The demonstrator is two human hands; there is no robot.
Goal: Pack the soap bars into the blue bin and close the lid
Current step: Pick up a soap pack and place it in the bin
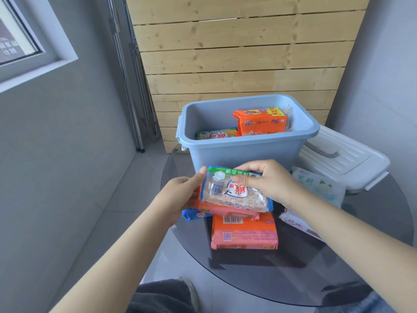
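Soap pack (234,190) is clasped at both ends by left hand (180,195) and right hand (268,179); packing is midway; next, lift it beyond the grip into blue bin (243,152).

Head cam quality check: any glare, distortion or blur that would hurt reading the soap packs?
Head view: wide-angle bowing bends the wall planks and window frame; the dark glass table carries soft reflections and a sheen, no hard glare; daylight is even, shadows faint; the soap pack held in the left hand and right hand is slightly soft, large print legible, small print not.
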